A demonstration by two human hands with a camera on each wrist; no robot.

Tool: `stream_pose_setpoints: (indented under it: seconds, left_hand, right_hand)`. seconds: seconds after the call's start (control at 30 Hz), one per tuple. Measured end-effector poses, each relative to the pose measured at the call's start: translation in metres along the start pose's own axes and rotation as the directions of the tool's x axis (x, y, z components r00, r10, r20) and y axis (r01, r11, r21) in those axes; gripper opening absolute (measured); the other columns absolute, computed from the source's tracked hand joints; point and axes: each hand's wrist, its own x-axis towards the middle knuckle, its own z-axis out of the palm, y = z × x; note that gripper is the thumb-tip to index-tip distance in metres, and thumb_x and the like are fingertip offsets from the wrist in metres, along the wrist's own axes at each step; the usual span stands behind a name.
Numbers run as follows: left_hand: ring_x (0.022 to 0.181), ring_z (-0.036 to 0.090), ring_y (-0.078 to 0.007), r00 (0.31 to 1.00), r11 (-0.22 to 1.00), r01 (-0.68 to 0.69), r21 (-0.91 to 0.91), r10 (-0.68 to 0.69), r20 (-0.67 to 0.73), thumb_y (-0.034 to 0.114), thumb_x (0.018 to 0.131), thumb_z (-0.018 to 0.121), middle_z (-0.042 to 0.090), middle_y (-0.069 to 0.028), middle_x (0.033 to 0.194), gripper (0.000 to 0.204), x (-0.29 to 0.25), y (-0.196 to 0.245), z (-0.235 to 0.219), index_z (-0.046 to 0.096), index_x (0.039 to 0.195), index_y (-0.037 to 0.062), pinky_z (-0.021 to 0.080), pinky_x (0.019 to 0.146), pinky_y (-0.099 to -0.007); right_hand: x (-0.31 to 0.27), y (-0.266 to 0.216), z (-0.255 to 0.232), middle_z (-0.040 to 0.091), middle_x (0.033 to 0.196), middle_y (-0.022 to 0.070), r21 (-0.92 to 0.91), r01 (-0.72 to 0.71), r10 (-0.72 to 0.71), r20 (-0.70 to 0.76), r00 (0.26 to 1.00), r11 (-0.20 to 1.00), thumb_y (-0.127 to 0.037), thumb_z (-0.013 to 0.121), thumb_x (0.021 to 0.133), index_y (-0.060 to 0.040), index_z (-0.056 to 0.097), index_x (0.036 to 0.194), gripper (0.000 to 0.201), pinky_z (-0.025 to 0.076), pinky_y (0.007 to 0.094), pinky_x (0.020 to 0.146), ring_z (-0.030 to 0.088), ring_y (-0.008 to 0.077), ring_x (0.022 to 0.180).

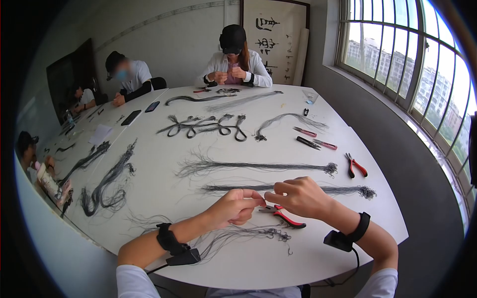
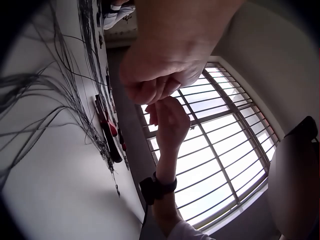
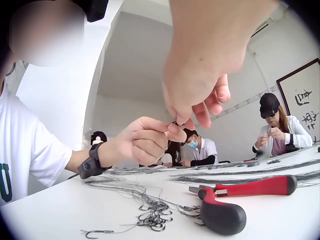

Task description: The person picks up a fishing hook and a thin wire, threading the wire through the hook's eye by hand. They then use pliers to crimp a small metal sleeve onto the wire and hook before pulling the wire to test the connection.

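In the head view my left hand [image 1: 233,206] and right hand [image 1: 300,196] meet fingertip to fingertip, low over the near side of the table. Both pinch a thin dark line [image 3: 175,123], a tiny bit of which shows between the fingertips in the right wrist view; what is on it I cannot tell. The left fingers are curled in toward the palm. Under the right hand lie red-and-black pliers [image 1: 290,218], jaws toward the left. Close by, a bundle of dark lines ends in several fish hooks [image 3: 155,216].
Straight bundles of dark line [image 1: 268,166] lie beyond my hands, a looped bundle [image 1: 203,128] farther back. More pliers [image 1: 355,166] and thread snips [image 1: 308,143] are at the right. Several people sit around the table [image 1: 164,198]; one person [image 1: 233,64] works opposite.
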Motion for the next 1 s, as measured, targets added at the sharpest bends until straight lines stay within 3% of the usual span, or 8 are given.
stream_pose_setpoints:
  seconds: [0.23,0.3,0.33,0.4,0.43,0.53,0.73,1.0]
  left_hand:
    - [0.036,0.021,-0.0025,0.991,0.999,0.039,0.027,-0.035,-0.13,0.011,0.09,0.048,0.029,0.0078,0.047,0.013,0.005,-0.004,0.0,0.052,0.096,-0.0009,0.015,0.036,-0.0215]
    - [0.036,0.021,-0.002,0.969,0.995,-0.044,0.09,0.065,-0.238,0.012,0.091,0.048,0.03,0.008,0.048,0.015,0.008,-0.011,-0.005,0.052,0.096,-0.001,0.015,0.036,-0.0213]
    - [0.036,0.021,-0.002,0.968,0.995,-0.043,0.088,0.064,-0.242,0.012,0.091,0.048,0.03,0.008,0.048,0.015,0.009,-0.012,-0.006,0.052,0.096,-0.001,0.015,0.036,-0.0213]
    - [0.037,0.021,-0.0014,0.942,0.982,-0.084,0.167,0.133,-0.308,0.014,0.092,0.048,0.03,0.0084,0.048,0.016,0.009,-0.014,-0.01,0.052,0.096,-0.0006,0.015,0.036,-0.0211]
    - [0.037,0.021,-0.0014,0.941,0.983,-0.083,0.164,0.132,-0.313,0.014,0.092,0.048,0.03,0.0084,0.048,0.016,0.009,-0.015,-0.012,0.052,0.096,-0.0006,0.015,0.036,-0.0211]
    - [0.037,0.021,-0.0007,0.929,0.979,-0.095,0.178,0.151,-0.339,0.016,0.092,0.048,0.029,0.0089,0.048,0.017,0.012,-0.018,-0.016,0.052,0.096,0.0001,0.014,0.037,-0.0207]
    - [0.037,0.02,-0.0006,0.918,0.987,-0.138,0.076,0.157,-0.364,0.015,0.093,0.047,0.028,0.0101,0.049,0.016,0.016,-0.024,-0.023,0.052,0.096,0.0009,0.015,0.037,-0.0203]
    - [0.033,0.029,-0.0041,0.923,0.972,-0.23,-0.042,0.204,-0.326,0.016,0.093,0.046,0.034,0.004,0.041,0.017,0.017,-0.025,-0.026,0.051,0.095,0.0003,0.022,0.035,-0.0202]
  right_hand:
    - [-0.005,0.007,0.019,0.05,0.066,0.001,0.043,-0.013,0.014,-0.035,0.999,0.999,-0.01,0.059,0.074,-0.0117,0.056,0.087,0.014,0.041,0.0293,0.041,0.055,0.0164,0.053]
    - [-0.005,0.006,0.023,0.053,0.068,0.0018,0.104,-0.234,0.234,0.017,0.972,0.967,-0.016,0.061,0.077,-0.0092,0.055,0.087,0.014,0.042,0.0312,0.044,0.055,0.0183,0.056]
    - [-0.008,0.006,0.023,0.053,0.068,0.0018,0.108,-0.232,0.231,0.018,0.973,0.967,-0.016,0.061,0.077,-0.0092,0.055,0.087,0.014,0.042,0.0312,0.044,0.055,0.0183,0.056]
    - [-0.015,0.007,0.02,0.056,0.076,0.0053,0.116,-0.301,0.276,0.191,0.942,0.947,-0.027,0.065,0.077,-0.0054,0.054,0.087,0.026,0.045,0.0336,0.056,0.056,0.0211,0.07]
    - [-0.018,0.006,0.02,0.056,0.076,0.0053,0.12,-0.298,0.272,0.192,0.943,0.947,-0.027,0.065,0.077,-0.0054,0.054,0.087,0.026,0.045,0.0336,0.056,0.056,0.0211,0.07]
    - [-0.026,0.001,0.019,0.053,0.09,0.0103,0.109,-0.273,0.233,0.285,0.93,0.956,-0.032,0.069,0.07,-0.0014,0.056,0.085,0.036,0.042,0.0348,0.077,0.049,0.0243,0.089]
    - [-0.03,-0.002,0.029,0.052,0.087,0.0077,0.13,-0.312,0.274,0.249,0.929,0.941,-0.023,0.07,0.067,-0.0034,0.056,0.077,0.026,0.043,0.0344,0.076,0.05,0.0238,0.085]
    - [-0.027,-0.007,0.028,0.05,0.087,0.0095,0.146,-0.272,0.214,0.325,0.921,0.951,-0.016,0.065,0.071,0.0003,0.059,0.082,0.02,0.04,0.0329,0.078,0.048,0.0228,0.086]
